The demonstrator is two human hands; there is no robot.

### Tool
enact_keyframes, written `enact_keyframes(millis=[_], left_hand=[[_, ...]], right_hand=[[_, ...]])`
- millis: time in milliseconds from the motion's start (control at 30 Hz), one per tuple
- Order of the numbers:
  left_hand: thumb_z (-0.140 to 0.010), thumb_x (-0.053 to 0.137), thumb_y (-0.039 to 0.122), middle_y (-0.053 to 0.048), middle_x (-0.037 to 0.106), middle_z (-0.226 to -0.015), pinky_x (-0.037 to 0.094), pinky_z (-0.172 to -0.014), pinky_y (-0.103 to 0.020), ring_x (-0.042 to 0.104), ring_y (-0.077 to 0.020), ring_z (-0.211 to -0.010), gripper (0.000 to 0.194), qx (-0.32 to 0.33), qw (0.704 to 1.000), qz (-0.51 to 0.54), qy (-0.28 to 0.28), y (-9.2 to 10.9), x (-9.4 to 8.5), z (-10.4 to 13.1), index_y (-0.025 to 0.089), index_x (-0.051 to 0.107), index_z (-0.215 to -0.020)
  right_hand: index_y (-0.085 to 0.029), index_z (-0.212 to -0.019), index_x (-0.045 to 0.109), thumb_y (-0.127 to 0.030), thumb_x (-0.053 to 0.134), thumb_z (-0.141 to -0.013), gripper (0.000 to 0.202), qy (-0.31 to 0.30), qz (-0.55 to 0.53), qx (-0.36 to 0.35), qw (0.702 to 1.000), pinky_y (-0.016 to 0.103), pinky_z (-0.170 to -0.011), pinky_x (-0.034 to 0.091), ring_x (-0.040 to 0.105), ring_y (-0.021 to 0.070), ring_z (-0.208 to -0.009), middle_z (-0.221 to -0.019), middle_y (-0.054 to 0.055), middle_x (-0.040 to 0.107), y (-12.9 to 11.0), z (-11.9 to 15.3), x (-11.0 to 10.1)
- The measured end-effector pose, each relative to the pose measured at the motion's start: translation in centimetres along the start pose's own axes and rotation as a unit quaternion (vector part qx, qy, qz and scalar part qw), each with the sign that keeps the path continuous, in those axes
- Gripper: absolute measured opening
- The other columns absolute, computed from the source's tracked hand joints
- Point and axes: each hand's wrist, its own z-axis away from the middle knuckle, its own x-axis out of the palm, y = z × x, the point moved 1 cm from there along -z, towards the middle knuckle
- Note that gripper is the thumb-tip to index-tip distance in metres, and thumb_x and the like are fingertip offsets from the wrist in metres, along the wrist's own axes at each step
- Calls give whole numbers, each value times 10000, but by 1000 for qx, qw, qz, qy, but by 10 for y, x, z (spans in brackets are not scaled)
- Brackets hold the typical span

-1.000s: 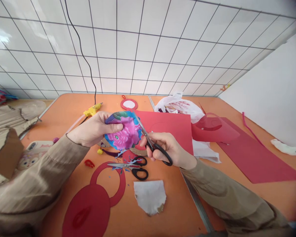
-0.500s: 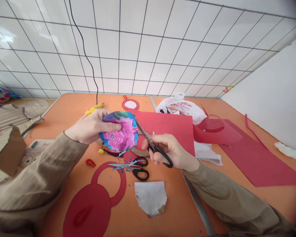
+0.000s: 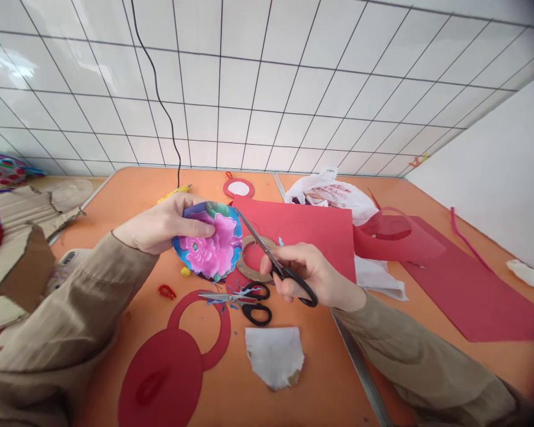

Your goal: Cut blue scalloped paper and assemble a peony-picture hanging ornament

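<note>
My left hand (image 3: 169, 223) pinches a round piece of blue fabric (image 3: 213, 243) printed with a large pink flower, thumb on its face. In my right hand (image 3: 305, 270) is a pair of black-handled scissors (image 3: 263, 242); the blade tips point up at the fabric's upper right edge. Whether they touch it I cannot tell. On the table below lies a second pair of scissors (image 3: 231, 298), blades partly apart, with blue fabric scraps (image 3: 248, 289) around it. A cardboard ring (image 3: 249, 270) rests behind my right fingers.
Red sheets (image 3: 315, 231), a red ring (image 3: 225, 332), a red disc (image 3: 160, 379) and a white cloth piece (image 3: 275, 356) lie on the orange table (image 3: 320, 379). A yellow glue gun (image 3: 175, 192), a plastic bag (image 3: 333, 193) and torn cardboard (image 3: 24, 261) stand farther out.
The flower fabric has turned slightly and shifted left and down in my left hand. The scissors now sit a little apart from more of its right edge. The whole view has shifted slightly.
</note>
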Motion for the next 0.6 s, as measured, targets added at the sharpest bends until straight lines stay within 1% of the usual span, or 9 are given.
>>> enact_keyframes(millis=[67,133,200,267,367,467,600], left_hand=[[-644,843,217,-70,712,-621,501,-483,-216,633,-143,-514,167,8,1000,2,-3,0,-1,0,95,752,-712],[-650,840,218,-82,726,-652,515,-507,-226,648,-153,-539,167,17,1000,4,-9,-1,-1,-1,94,758,-727],[-657,831,204,-89,751,-725,536,-550,-241,674,-169,-593,205,24,1000,12,-11,-1,-1,-1,104,779,-829],[-665,819,183,-86,766,-797,546,-584,-248,691,-177,-643,298,28,999,24,-13,-1,0,-1,123,781,-954],[-679,799,149,-62,763,-806,544,-624,-239,692,-168,-686,369,21,999,30,-28,-2,4,-2,141,765,-1047],[-692,782,123,-32,747,-757,542,-656,-236,685,-157,-692,387,5,998,39,-52,-4,9,-3,156,758,-1077],[-695,769,98,-29,752,-766,532,-619,-220,672,-139,-649,361,-1,995,55,-79,-5,15,-5,159,770,-1051]], right_hand=[[-129,-884,605,-621,702,-784,511,-16,-29,-3,999,213,-460,400,513,101,-502,-604,-13,538,-1,1,-1],[-132,-892,612,-657,695,-769,546,-27,-45,-13,999,223,-477,401,508,107,-513,-584,-14,534,-2,1,-2],[-137,-894,617,-663,683,-777,544,-37,-51,-16,998,225,-479,386,502,108,-512,-565,-14,536,-3,1,-3],[-135,-889,618,-649,692,-777,532,-42,-53,-12,998,227,-476,379,504,109,-506,-554,-12,545,-4,0,-3],[-135,-850,606,-638,722,-752,525,-28,-60,-4,998,228,-469,385,518,112,-504,-557,-15,545,-4,-2,-3],[-128,-860,606,-644,713,-756,537,-19,-63,-1,998,230,-471,404,535,111,-508,-602,-7,561,-5,-2,-3],[-120,-876,611,-632,709,-771,532,-24,-64,-7,998,236,-494,416,537,110,-510,-609,-7,560,-5,-2,-2]])
